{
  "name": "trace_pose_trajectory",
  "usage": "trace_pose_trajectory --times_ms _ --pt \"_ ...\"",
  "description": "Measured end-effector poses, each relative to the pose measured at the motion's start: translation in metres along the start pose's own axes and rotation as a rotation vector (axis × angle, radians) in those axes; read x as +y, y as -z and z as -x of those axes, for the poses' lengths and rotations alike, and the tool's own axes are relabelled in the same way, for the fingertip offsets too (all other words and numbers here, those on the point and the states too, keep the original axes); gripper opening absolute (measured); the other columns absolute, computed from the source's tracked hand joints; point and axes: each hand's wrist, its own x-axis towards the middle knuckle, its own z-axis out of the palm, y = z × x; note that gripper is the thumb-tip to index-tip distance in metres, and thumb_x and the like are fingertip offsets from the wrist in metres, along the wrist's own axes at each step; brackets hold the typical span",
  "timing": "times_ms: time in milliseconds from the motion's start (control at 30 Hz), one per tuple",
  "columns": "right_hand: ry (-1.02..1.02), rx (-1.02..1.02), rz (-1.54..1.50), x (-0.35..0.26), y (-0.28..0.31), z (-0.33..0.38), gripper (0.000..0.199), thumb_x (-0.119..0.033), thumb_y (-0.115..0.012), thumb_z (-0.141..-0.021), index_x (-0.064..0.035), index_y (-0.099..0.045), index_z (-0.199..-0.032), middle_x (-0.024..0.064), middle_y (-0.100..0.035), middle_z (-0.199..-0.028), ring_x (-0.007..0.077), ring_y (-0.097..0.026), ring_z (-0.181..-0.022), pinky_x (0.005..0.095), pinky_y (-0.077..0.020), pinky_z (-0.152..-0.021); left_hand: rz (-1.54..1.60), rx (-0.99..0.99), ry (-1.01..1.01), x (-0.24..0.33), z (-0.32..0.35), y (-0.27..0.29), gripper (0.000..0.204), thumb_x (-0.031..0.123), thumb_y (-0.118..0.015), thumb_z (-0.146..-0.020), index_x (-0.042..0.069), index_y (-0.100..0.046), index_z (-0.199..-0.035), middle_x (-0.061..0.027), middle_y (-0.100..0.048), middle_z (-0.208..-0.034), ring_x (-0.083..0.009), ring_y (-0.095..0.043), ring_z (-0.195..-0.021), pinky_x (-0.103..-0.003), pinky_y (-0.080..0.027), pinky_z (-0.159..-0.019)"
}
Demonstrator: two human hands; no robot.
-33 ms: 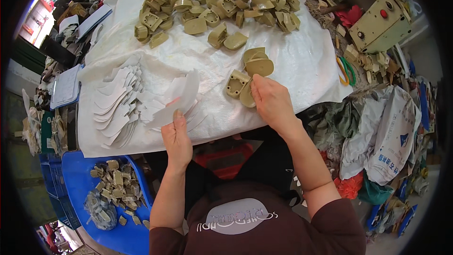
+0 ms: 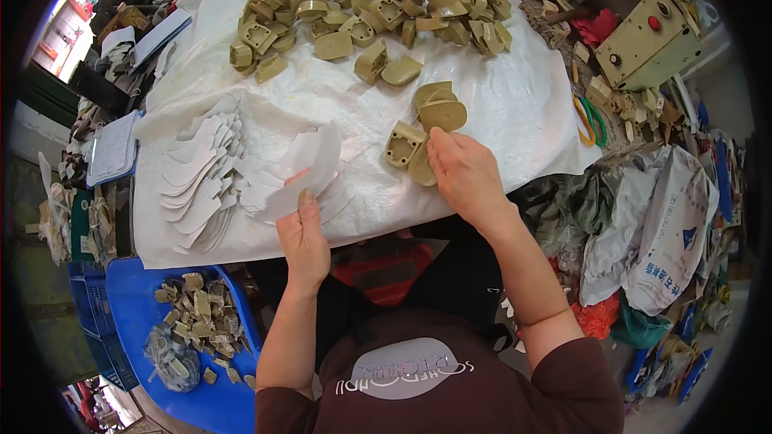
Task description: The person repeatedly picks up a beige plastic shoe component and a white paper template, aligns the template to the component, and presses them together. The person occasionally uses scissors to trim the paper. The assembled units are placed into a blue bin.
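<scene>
Left hand [image 2: 303,233], right hand [image 2: 462,169]: both occupied

Left: thin white sheets [image 2: 197,165], fanned, many. Left hand, near: one curved sheet [image 2: 318,167], pinched. Far: khaki plastic parts [image 2: 386,10], heaped, numerous. Right hand, near right: one rounded khaki piece [image 2: 420,167], gripped.

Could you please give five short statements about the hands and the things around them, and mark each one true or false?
1. The left hand holds a white piece. True.
2. The right hand is far from any tan part. False: the right hand is against a tan part.
3. A large tan pile lies beyond both hands. True.
4. The small pieces at lower left lie on red plastic. False: the small pieces lie on blue plastic.
5. A box with a red button stands at upper right. True.
</scene>
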Motion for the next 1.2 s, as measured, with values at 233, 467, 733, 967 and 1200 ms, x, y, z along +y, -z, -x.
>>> trace_pose_trajectory --times_ms 233,467,733,967,1200 --pt "0.106 -0.096 0.243 -0.008 0.017 -0.017 0.012 -0.009 -0.055 -0.078 -0.0046 -0.055 -0.089 0.0114 -0.063 -0.078 0.0284 -0.062 -0.078 0.0402 -0.0512 -0.063 -0.033 0.023 -0.193 -0.003 0.005 -0.004 0.033 0.014 -0.035 -0.099 -0.007 -0.051 -0.119 -0.0113 -0.055 -0.111 -0.018 -0.05 -0.105 -0.032 -0.038 -0.095" --pt "0.037 -0.13 0.266 0.005 0.016 -0.008 0.009 -0.016 -0.057 -0.083 -0.0093 -0.053 -0.078 0.0073 -0.055 -0.068 0.0268 -0.059 -0.072 0.0399 -0.0475 -0.059 0.008 0.045 -0.169 0.004 0.004 0.002 0.034 0.017 -0.036 -0.099 -0.007 -0.053 -0.116 -0.0094 -0.058 -0.099 -0.0125 -0.051 -0.085 -0.026 -0.042 -0.077" --pt "0.121 0.272 0.033 0.01 0.003 0.003 0.017 -0.01 -0.067 -0.074 -0.0073 -0.06 -0.089 0.008 -0.058 -0.074 0.0246 -0.057 -0.071 0.0353 -0.0477 -0.058 0.189 0.064 -0.152 0.014 0.014 0.003 0.042 0.026 -0.034 -0.101 -0.008 -0.058 -0.103 -0.0157 -0.063 -0.089 -0.0173 -0.056 -0.063 -0.031 -0.045 -0.062" --pt "0.219 0.539 -0.209 0.025 -0.014 0.025 0.037 0.002 -0.07 -0.072 -0.0022 -0.057 -0.106 0.0092 -0.056 -0.08 0.0276 -0.052 -0.073 0.0366 -0.0442 -0.063 0.557 -0.113 0.033 0.031 0.027 -0.025 0.038 0.024 -0.037 -0.1 -0.008 -0.053 -0.114 -0.0181 -0.063 -0.101 -0.0205 -0.06 -0.078 -0.032 -0.047 -0.065" --pt "0.172 0.351 -0.319 0.029 -0.011 0.049 0.045 0.005 -0.069 -0.069 -0.0042 -0.058 -0.112 0.0092 -0.056 -0.092 0.0278 -0.049 -0.08 0.0346 -0.0437 -0.068 0.754 -0.084 0.258 0.034 0.033 -0.023 0.035 0.017 -0.041 -0.099 -0.006 -0.048 -0.124 -0.0125 -0.061 -0.087 -0.0164 -0.056 -0.074 -0.028 -0.044 -0.063"
